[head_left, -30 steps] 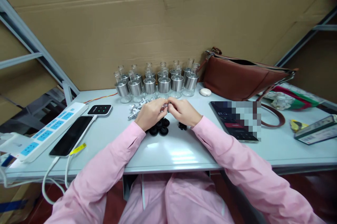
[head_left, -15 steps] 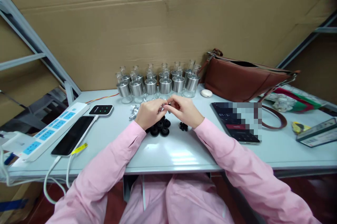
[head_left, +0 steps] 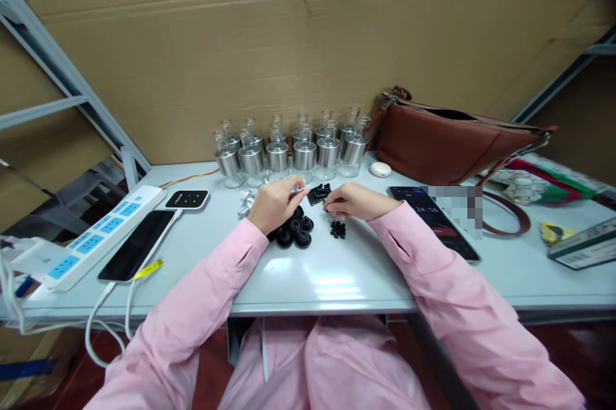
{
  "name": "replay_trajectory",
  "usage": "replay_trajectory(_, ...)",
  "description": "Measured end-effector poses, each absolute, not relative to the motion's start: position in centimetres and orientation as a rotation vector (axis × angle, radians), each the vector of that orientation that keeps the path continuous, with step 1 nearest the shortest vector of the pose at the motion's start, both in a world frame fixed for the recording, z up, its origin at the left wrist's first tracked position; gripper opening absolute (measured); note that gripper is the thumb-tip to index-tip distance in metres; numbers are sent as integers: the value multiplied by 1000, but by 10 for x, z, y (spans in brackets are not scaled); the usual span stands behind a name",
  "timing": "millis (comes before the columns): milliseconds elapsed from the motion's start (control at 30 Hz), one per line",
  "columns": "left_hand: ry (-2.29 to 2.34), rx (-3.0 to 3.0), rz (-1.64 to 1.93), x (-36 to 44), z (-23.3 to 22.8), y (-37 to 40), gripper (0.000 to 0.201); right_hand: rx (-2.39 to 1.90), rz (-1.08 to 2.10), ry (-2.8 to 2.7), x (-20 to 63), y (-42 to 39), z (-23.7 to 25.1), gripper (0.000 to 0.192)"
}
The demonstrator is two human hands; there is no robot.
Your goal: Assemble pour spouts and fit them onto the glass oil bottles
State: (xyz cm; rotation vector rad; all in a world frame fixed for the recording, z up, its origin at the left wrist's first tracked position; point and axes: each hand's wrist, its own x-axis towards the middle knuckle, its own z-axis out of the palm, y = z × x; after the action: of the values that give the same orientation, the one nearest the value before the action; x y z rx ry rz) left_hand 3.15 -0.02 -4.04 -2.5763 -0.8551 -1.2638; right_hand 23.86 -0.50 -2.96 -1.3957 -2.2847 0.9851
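My left hand [head_left: 275, 206] is closed over a small silvery metal piece [head_left: 298, 190], whose end shows at the fingertips. Under and beside that hand lie a heap of round black rubber stoppers [head_left: 294, 229] and several shiny metal pieces [head_left: 247, 203]. My right hand [head_left: 357, 202] is apart from the left, thumb and fingers pinched together low over the table. A dark speck shows at its fingertips, too small to name. Close to it are a cluster of tiny black parts [head_left: 337, 229] and a pile of longer black pieces [head_left: 318, 194].
Glass bottles with steel bands [head_left: 305, 154] stand in rows at the back. To the right are a white round case [head_left: 380, 169], a brown bag [head_left: 443, 147] and a tablet [head_left: 433, 224]. A power strip [head_left: 103, 233], phone [head_left: 137, 246] and black-topped device [head_left: 187, 199] lie left.
My hands were together at the fingertips and have parted. The right hand has moved right and down toward the small black parts, uncovering the longer black pieces. The left hand has barely moved.
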Motion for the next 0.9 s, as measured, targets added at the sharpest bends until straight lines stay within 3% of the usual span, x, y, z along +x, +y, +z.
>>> replay_trajectory(367,-887,-2704,-1377,34,-44,-1,14,-1520,979,-2323,243,-3,-38,13)
replay_trajectory(567,-912,-2740,-1555,36,-44,-2,28,-1553,930,-2401,246,-1,-34,18)
replay_trajectory(733,-876,-2692,-1700,37,-45,-2,48,-1394,646,-2268,235,-8,-23,27)
replay_trajectory(900,-839,-2751,-1656,37,-48,-1,64,-1082,770,-2001,213,-17,-23,38)
